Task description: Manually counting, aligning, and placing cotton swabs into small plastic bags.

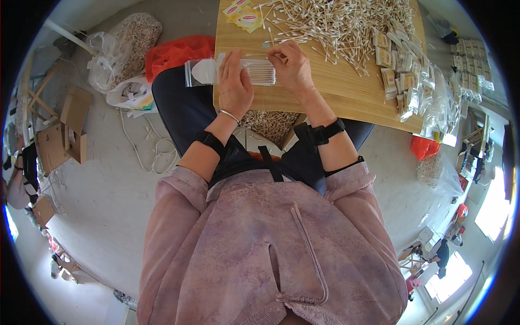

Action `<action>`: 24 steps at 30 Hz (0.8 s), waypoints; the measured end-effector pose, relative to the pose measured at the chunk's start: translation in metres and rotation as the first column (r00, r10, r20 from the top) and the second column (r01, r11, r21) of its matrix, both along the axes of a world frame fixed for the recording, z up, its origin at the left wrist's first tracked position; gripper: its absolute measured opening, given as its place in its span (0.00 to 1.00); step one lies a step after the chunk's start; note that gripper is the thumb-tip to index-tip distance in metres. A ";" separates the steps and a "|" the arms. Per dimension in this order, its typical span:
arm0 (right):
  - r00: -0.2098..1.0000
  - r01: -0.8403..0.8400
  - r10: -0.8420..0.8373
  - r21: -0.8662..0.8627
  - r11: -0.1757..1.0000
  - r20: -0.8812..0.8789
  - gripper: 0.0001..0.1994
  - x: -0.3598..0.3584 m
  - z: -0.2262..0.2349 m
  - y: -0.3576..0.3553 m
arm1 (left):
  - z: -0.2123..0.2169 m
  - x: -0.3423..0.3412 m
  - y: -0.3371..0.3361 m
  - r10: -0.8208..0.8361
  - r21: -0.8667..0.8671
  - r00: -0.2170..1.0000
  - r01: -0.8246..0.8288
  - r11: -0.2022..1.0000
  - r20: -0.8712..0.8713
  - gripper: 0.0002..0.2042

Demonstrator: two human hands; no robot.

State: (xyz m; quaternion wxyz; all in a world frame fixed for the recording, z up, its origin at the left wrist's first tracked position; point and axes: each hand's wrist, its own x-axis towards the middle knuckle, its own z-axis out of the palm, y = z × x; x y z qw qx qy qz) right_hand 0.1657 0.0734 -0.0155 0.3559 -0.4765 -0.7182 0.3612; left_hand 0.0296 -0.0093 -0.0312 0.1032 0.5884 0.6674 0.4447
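A clear plastic bag point(189, 81) lies across the near edge of the wooden table. Inside it is a row of white cotton swabs point(261, 72), and a white round-ended card point(203, 71) shows at its left end. My left hand point(234, 84) rests on the middle of the bag with its fingers stretched out flat. At the bag's right end, my right hand point(292, 66) has thumb and fingertips pressed together in a pinch. What sits between those fingertips, if anything, is too small to make out. A small green-and-white piece point(266, 45) lies just beyond the bag.
Loose cotton swabs point(336, 27) are heaped on the table's far side. Yellow-and-white printed cards point(242, 15) lie at the far left, filled packets point(398, 70) at the right. Below the table edge stands a box of swabs point(271, 125). A red bag point(176, 51) is on the left.
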 end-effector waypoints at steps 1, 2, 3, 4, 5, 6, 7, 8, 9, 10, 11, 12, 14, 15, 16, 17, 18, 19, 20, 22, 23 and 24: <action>1.000 0.000 0.000 0.000 1.000 0.000 0.03 0.003 0.004 -0.002 | 0.000 0.000 0.000 -0.006 0.003 0.999 0.006 1.000 -0.043 0.20; 1.000 0.008 -0.008 -0.025 1.000 -0.011 0.03 0.007 0.012 -0.006 | -0.001 -0.001 0.000 -0.003 0.003 0.999 0.003 1.000 -0.044 0.20; 1.000 0.016 -0.017 -0.050 0.999 -0.022 0.03 0.012 0.018 -0.011 | -0.001 -0.002 0.000 -0.015 -0.010 0.995 0.014 1.000 -0.103 0.19; 1.000 0.020 -0.021 -0.048 0.999 -0.017 0.03 0.020 0.022 -0.018 | -0.001 -0.001 0.000 -0.031 -0.020 0.987 0.028 0.999 -0.157 0.17; 0.998 -0.059 0.061 -0.101 0.993 0.016 0.03 0.030 0.023 -0.026 | 0.000 0.000 0.000 -0.034 -0.020 0.988 0.031 0.999 -0.154 0.17; 0.989 -0.135 0.143 -0.157 0.978 0.045 0.03 0.038 0.024 -0.033 | 0.000 0.000 0.000 -0.047 -0.037 0.981 0.040 0.998 -0.188 0.15; 0.989 -0.132 0.141 -0.156 0.979 0.048 0.03 0.047 0.024 -0.040 | 0.001 0.000 0.001 -0.059 -0.055 0.973 0.048 0.997 -0.222 0.13; 0.957 -0.236 0.254 -0.132 0.963 0.141 0.03 0.056 0.024 -0.047 | -0.001 0.000 0.001 -0.061 -0.053 0.974 0.050 0.997 -0.219 0.13; 0.904 -0.339 0.359 -0.119 0.933 0.234 0.02 0.061 0.022 -0.050 | -0.003 0.000 0.001 -0.061 -0.056 0.973 0.050 0.997 -0.221 0.12; 0.904 -0.336 0.356 -0.120 0.934 0.236 0.02 0.062 0.023 -0.051 | -0.004 0.000 0.000 -0.063 -0.060 0.973 0.051 0.997 -0.224 0.11; 0.900 -0.328 0.334 -0.069 0.942 0.281 0.02 0.061 0.023 -0.052 | -0.005 -0.002 0.000 -0.065 -0.060 0.973 0.053 0.997 -0.223 0.11; 0.894 -0.323 0.312 -0.018 0.946 0.323 0.03 0.060 0.024 -0.053 | -0.006 -0.004 0.000 -0.054 -0.053 0.971 0.043 0.998 -0.232 0.11; 0.918 -0.255 0.218 0.071 0.964 0.332 0.03 0.057 0.012 -0.036 | -0.007 0.000 0.002 -0.058 -0.043 0.970 0.049 0.998 -0.236 0.10; 0.935 -0.191 0.130 0.160 0.968 0.330 0.04 0.055 0.005 -0.025 | -0.008 0.002 0.004 -0.059 -0.036 0.970 0.052 0.998 -0.234 0.10; 0.936 -0.191 0.131 0.159 0.969 0.326 0.04 0.048 0.002 -0.015 | -0.009 0.000 0.003 -0.053 -0.033 0.970 0.046 0.998 -0.236 0.10; 0.937 -0.103 0.018 0.229 0.968 0.348 0.05 0.041 0.002 -0.006 | -0.009 0.000 0.003 -0.054 -0.032 0.970 0.047 0.998 -0.238 0.10; 0.927 -0.018 -0.096 0.300 0.954 0.362 0.05 0.036 0.003 0.001 | -0.009 0.001 0.003 -0.054 -0.040 0.967 0.046 0.998 -0.250 0.10; 0.928 -0.020 -0.095 0.301 0.953 0.360 0.05 0.033 0.001 0.006 | -0.008 0.001 0.003 -0.052 -0.047 0.964 0.041 0.998 -0.263 0.10; 0.916 -0.013 -0.089 0.253 0.967 0.391 0.05 0.031 -0.001 0.010 | -0.008 0.001 0.003 -0.050 -0.045 0.963 0.039 0.998 -0.264 0.10; 0.903 -0.009 -0.079 0.201 0.979 0.422 0.05 0.027 -0.004 0.011 | -0.007 0.002 0.002 -0.061 -0.049 0.964 0.049 0.998 -0.260 0.10; 0.909 -0.026 -0.061 0.203 0.979 0.413 0.04 0.024 -0.005 0.008 | -0.006 0.001 0.002 -0.058 -0.051 0.964 0.047 0.998 -0.259 0.10; 0.914 -0.043 -0.045 0.205 0.978 0.404 0.04 0.022 -0.006 0.006 | -0.006 0.001 0.002 -0.057 -0.054 0.967 0.045 0.998 -0.248 0.11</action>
